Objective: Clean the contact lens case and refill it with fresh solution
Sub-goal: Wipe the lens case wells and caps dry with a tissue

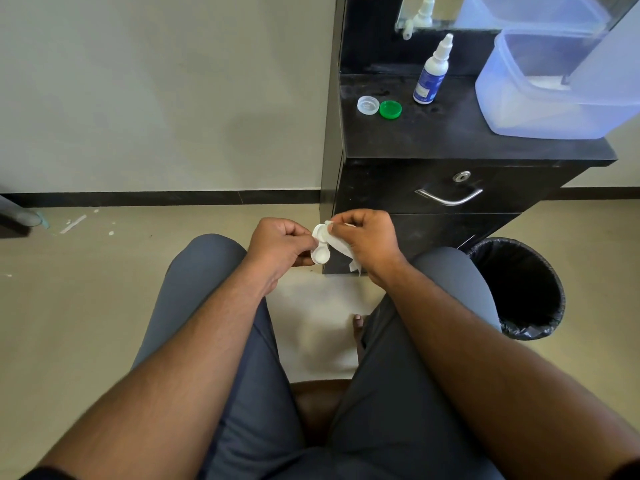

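Observation:
My left hand (pixel 278 242) pinches a white contact lens case (pixel 320 245) above my knees, both wells facing the camera with no caps on. My right hand (pixel 367 242) grips a white tissue (pixel 341 245) and presses it against the upper well of the case. On the black cabinet top (pixel 450 140) lie the two caps, a clear white cap (pixel 367 105) and a green cap (pixel 390 109), side by side. A white solution bottle (pixel 432 72) with a blue label stands upright just behind them, its nozzle capped.
A large translucent blue plastic tub (pixel 554 91) takes up the right of the cabinet top. A black-lined waste bin (pixel 517 289) stands on the floor at my right knee. The cabinet drawer has a metal handle (pixel 449 197). A mirror sits behind the bottle.

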Action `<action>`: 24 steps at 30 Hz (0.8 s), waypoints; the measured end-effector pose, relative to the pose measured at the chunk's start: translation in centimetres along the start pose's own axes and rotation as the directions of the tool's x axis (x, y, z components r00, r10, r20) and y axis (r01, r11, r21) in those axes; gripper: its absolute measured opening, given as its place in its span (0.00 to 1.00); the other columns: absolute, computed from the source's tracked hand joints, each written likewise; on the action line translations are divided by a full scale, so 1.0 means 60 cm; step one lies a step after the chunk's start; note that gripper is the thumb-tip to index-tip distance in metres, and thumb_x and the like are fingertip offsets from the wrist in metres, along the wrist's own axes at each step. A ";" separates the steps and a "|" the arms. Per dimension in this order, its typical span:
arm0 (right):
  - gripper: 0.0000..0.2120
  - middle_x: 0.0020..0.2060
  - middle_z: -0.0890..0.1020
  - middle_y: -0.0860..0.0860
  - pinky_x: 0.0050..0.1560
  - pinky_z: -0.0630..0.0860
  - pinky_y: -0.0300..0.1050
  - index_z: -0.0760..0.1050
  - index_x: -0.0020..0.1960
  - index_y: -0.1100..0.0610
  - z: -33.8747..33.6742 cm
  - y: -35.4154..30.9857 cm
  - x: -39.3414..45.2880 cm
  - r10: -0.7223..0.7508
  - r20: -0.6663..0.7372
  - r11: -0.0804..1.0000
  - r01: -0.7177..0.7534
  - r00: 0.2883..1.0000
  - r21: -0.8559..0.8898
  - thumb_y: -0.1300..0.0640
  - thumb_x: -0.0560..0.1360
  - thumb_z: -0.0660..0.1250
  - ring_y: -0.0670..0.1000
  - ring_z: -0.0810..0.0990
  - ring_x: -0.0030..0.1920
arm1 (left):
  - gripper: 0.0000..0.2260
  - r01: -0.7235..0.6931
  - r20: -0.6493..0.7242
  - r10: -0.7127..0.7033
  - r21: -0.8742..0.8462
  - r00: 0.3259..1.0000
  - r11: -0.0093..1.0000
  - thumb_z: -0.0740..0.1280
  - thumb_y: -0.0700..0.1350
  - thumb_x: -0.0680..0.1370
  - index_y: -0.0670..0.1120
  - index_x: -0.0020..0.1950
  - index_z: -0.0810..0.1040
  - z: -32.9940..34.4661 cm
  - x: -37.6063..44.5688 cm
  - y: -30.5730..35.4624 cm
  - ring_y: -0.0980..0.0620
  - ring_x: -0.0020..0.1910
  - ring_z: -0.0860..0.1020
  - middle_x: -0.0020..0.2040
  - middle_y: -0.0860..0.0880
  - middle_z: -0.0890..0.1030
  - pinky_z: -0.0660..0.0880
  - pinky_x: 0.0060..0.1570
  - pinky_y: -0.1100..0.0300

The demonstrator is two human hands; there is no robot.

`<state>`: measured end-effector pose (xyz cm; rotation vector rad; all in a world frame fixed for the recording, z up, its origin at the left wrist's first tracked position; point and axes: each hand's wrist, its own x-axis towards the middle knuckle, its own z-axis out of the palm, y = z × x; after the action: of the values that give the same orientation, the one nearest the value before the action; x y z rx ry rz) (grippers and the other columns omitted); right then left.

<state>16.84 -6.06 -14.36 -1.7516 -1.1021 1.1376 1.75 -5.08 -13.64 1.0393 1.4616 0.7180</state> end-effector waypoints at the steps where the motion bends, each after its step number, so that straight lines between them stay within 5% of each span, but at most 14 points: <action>1: 0.03 0.44 0.83 0.48 0.47 0.80 0.45 0.83 0.46 0.55 0.000 0.000 0.000 -0.003 -0.001 1.000 0.003 1.000 -0.006 0.57 0.72 0.72 0.48 0.80 0.47 | 0.04 -0.006 -0.003 0.006 0.010 1.000 1.000 0.74 0.32 0.70 0.35 0.42 0.81 0.002 -0.001 0.001 0.46 0.36 0.84 0.40 0.40 0.83 0.83 0.39 0.52; 5: 0.02 0.43 0.83 0.51 0.44 0.81 0.46 0.83 0.45 0.56 -0.001 0.001 -0.003 0.028 -0.005 0.998 -0.028 1.000 0.054 0.59 0.72 0.72 0.50 0.81 0.45 | 0.04 -0.042 -0.050 0.040 -0.043 0.998 0.998 0.72 0.30 0.70 0.32 0.42 0.79 0.009 -0.005 0.003 0.45 0.34 0.83 0.38 0.39 0.82 0.82 0.36 0.55; 7: 0.01 0.43 0.84 0.56 0.43 0.81 0.56 0.83 0.42 0.57 0.002 0.003 -0.006 0.115 0.023 0.977 -0.117 0.993 0.178 0.60 0.72 0.72 0.55 0.82 0.43 | 0.03 -0.057 -0.062 0.051 -0.090 0.997 0.994 0.71 0.30 0.70 0.33 0.40 0.78 0.009 -0.004 0.001 0.45 0.34 0.83 0.38 0.38 0.82 0.82 0.35 0.56; 13: 0.02 0.47 0.83 0.62 0.52 0.78 0.64 0.83 0.43 0.60 -0.005 0.005 0.003 0.258 0.164 0.906 -0.298 0.952 0.302 0.62 0.71 0.73 0.64 0.82 0.50 | 0.02 -0.085 -0.089 0.076 -0.106 0.993 0.991 0.70 0.30 0.72 0.33 0.41 0.78 0.011 -0.002 -0.004 0.44 0.36 0.84 0.39 0.37 0.82 0.81 0.35 0.58; 20: 0.04 0.46 0.83 0.57 0.43 0.80 0.49 0.83 0.44 0.59 -0.019 -0.006 0.000 0.259 0.311 0.964 -0.265 0.915 -0.022 0.61 0.69 0.74 0.55 0.81 0.48 | 0.02 -0.087 -0.112 0.083 -0.029 0.990 0.996 0.71 0.31 0.71 0.34 0.41 0.80 0.005 -0.001 -0.009 0.43 0.37 0.83 0.41 0.36 0.82 0.82 0.36 0.54; 22: 0.02 0.41 0.83 0.53 0.39 0.76 0.40 0.83 0.42 0.59 -0.029 -0.011 -0.008 0.236 0.343 0.966 -0.182 0.909 -0.182 0.62 0.69 0.73 0.50 0.80 0.43 | 0.01 -0.080 -0.145 0.066 -0.092 0.987 0.993 0.71 0.32 0.71 0.35 0.41 0.80 0.003 0.000 -0.008 0.46 0.37 0.82 0.41 0.38 0.82 0.82 0.37 0.55; 24: 0.02 0.40 0.82 0.52 0.34 0.74 0.37 0.83 0.42 0.59 -0.035 -0.007 -0.011 0.196 0.301 0.975 -0.153 0.933 -0.159 0.63 0.69 0.73 0.48 0.79 0.41 | 0.03 -0.069 -0.180 0.034 -0.193 0.983 0.979 0.71 0.32 0.71 0.37 0.39 0.79 -0.001 0.002 -0.005 0.48 0.37 0.82 0.40 0.41 0.82 0.82 0.39 0.54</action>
<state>18.54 -6.83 -13.11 -1.8420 -1.2533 1.5266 1.64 -5.08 -13.97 0.8807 1.4819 0.9932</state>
